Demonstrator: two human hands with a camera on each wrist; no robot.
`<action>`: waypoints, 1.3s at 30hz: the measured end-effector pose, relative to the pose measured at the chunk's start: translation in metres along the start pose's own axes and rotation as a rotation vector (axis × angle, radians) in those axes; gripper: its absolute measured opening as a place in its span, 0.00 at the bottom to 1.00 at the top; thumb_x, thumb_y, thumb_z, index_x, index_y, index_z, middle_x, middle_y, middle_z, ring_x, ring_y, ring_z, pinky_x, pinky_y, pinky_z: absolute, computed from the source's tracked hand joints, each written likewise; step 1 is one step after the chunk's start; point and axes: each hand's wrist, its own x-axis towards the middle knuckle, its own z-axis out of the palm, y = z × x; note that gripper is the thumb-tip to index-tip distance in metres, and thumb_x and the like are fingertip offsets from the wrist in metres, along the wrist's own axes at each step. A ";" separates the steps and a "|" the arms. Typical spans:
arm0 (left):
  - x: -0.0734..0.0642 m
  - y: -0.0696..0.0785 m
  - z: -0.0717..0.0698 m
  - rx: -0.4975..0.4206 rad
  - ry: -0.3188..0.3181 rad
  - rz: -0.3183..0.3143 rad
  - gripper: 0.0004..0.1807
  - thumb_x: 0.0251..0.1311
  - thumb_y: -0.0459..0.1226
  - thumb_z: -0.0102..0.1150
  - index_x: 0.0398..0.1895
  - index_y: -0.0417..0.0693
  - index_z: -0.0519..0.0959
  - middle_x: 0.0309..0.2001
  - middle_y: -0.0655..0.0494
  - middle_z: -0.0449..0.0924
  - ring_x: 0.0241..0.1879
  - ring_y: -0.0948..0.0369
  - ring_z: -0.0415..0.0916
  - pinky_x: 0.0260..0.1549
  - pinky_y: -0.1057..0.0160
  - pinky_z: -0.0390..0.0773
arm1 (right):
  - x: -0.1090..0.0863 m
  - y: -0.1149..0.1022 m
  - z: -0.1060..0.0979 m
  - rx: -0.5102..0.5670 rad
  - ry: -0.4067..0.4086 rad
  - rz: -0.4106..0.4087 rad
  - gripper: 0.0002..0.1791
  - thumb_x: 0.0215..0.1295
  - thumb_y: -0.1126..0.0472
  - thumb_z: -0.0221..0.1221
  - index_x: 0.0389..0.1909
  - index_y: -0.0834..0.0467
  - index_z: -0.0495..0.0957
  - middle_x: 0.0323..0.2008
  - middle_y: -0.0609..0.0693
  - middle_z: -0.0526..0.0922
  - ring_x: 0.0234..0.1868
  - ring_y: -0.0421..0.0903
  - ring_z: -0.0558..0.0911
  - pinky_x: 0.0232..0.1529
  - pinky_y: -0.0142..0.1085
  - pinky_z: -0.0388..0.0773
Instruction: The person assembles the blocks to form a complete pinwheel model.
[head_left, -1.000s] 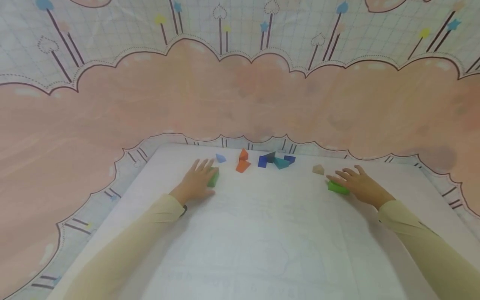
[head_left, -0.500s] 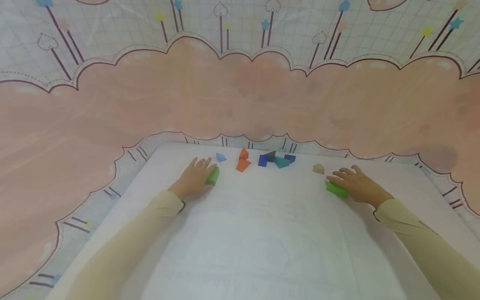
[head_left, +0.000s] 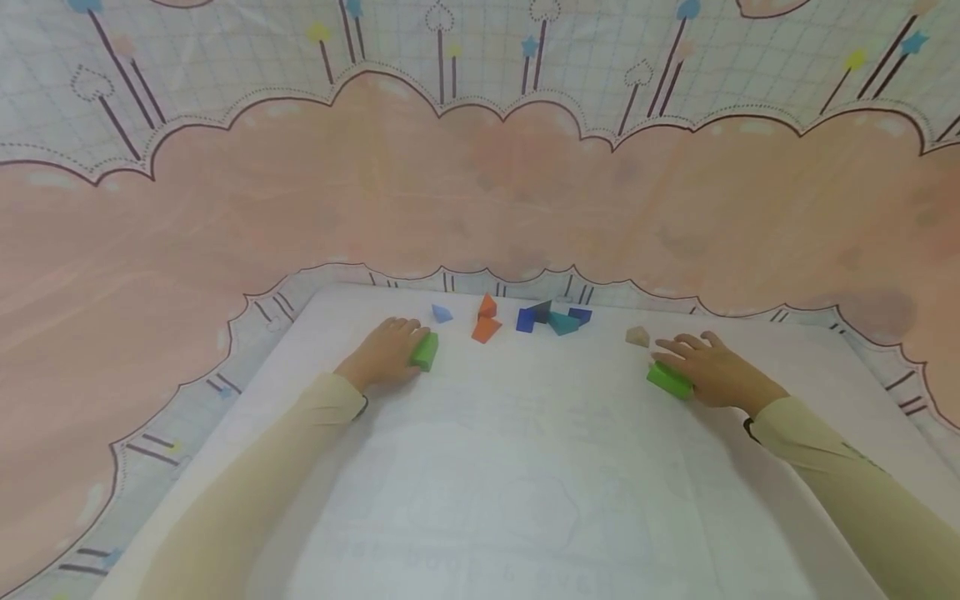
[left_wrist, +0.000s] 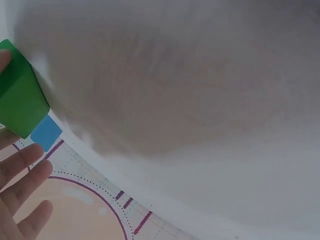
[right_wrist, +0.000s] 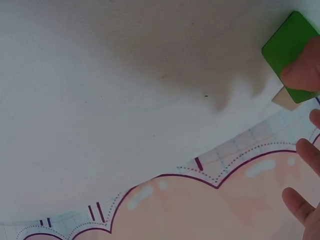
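Observation:
At the left of the head view, my left hand (head_left: 382, 352) pinches a green block (head_left: 425, 352) by its side. In the left wrist view, the thumb lies on one face of that green block (left_wrist: 24, 102) and a finger meets its lower edge, while the other fingers spread apart. Over on the right, my right hand (head_left: 714, 372) grips a second green block (head_left: 669, 382). The right wrist view has the thumb pressed on this green block (right_wrist: 292, 52), with the remaining fingers held away from it; the far side of the block is hidden.
Along the table's (head_left: 510, 458) far edge lie a light blue piece (head_left: 442, 314), orange pieces (head_left: 486, 330), a dark blue piece (head_left: 525, 321), a dark grey piece (head_left: 542, 312), a teal piece (head_left: 562, 323) and another blue piece (head_left: 580, 316). A beige block (head_left: 637, 337) sits near my right hand.
Both hands have closed in on their green blocks. The left hand's fingers have drawn in, and the right block has turned and shifted slightly left and nearer. The other pieces stay put.

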 end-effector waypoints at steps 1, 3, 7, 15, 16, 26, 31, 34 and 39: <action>0.001 0.000 0.000 -0.002 0.004 0.004 0.35 0.56 0.44 0.58 0.65 0.37 0.63 0.64 0.38 0.66 0.65 0.43 0.62 0.68 0.44 0.55 | 0.000 0.000 0.000 -0.004 0.004 -0.003 0.35 0.48 0.72 0.62 0.61 0.57 0.68 0.62 0.59 0.70 0.61 0.62 0.69 0.60 0.65 0.61; 0.002 0.001 0.000 -0.003 0.006 0.011 0.34 0.55 0.44 0.59 0.64 0.37 0.64 0.63 0.38 0.67 0.65 0.43 0.63 0.68 0.45 0.55 | 0.000 -0.001 0.001 0.002 0.006 -0.002 0.34 0.47 0.71 0.63 0.61 0.58 0.69 0.62 0.58 0.71 0.61 0.62 0.69 0.59 0.66 0.61; 0.004 0.005 0.000 -0.025 -0.006 0.010 0.35 0.54 0.45 0.61 0.63 0.37 0.65 0.63 0.38 0.67 0.65 0.44 0.62 0.69 0.46 0.55 | 0.001 -0.002 0.001 0.035 -0.004 0.016 0.34 0.48 0.69 0.64 0.61 0.60 0.68 0.62 0.59 0.71 0.62 0.62 0.68 0.60 0.66 0.59; 0.009 0.018 0.000 -0.039 -0.047 0.011 0.35 0.54 0.48 0.62 0.63 0.41 0.66 0.64 0.42 0.67 0.66 0.46 0.62 0.69 0.48 0.55 | 0.004 -0.008 -0.001 0.120 -0.030 0.050 0.34 0.47 0.65 0.66 0.59 0.62 0.68 0.57 0.61 0.74 0.60 0.63 0.69 0.59 0.66 0.61; 0.009 0.019 0.000 -0.042 -0.045 0.015 0.35 0.53 0.48 0.62 0.63 0.41 0.67 0.63 0.42 0.68 0.65 0.46 0.63 0.69 0.48 0.55 | 0.004 -0.008 -0.001 0.123 -0.032 0.053 0.34 0.47 0.65 0.66 0.59 0.63 0.68 0.57 0.61 0.74 0.60 0.63 0.69 0.59 0.65 0.61; 0.013 0.038 -0.001 -0.062 -0.033 0.080 0.35 0.51 0.50 0.64 0.60 0.41 0.69 0.60 0.45 0.71 0.62 0.49 0.66 0.68 0.50 0.59 | 0.007 -0.016 0.002 0.193 -0.023 0.050 0.34 0.46 0.64 0.63 0.58 0.66 0.69 0.55 0.62 0.75 0.58 0.62 0.71 0.56 0.63 0.64; 0.015 0.053 -0.003 -0.041 -0.034 0.126 0.35 0.52 0.52 0.64 0.60 0.43 0.69 0.59 0.47 0.72 0.61 0.51 0.67 0.68 0.52 0.60 | 0.012 -0.024 -0.004 0.193 -0.027 0.036 0.33 0.46 0.62 0.63 0.57 0.67 0.69 0.54 0.62 0.75 0.57 0.61 0.72 0.56 0.61 0.65; 0.017 0.061 -0.003 -0.027 -0.032 0.152 0.35 0.52 0.52 0.64 0.60 0.43 0.69 0.59 0.48 0.72 0.61 0.51 0.67 0.68 0.52 0.60 | 0.015 -0.029 -0.008 0.187 -0.020 0.033 0.33 0.47 0.61 0.64 0.56 0.67 0.70 0.53 0.62 0.76 0.56 0.60 0.73 0.57 0.60 0.65; 0.021 0.074 -0.004 -0.003 -0.042 0.180 0.37 0.52 0.54 0.63 0.61 0.44 0.68 0.61 0.49 0.70 0.63 0.52 0.65 0.69 0.54 0.59 | 0.024 -0.036 -0.009 0.175 -0.007 0.019 0.32 0.48 0.57 0.64 0.55 0.66 0.71 0.54 0.60 0.76 0.57 0.59 0.73 0.58 0.59 0.65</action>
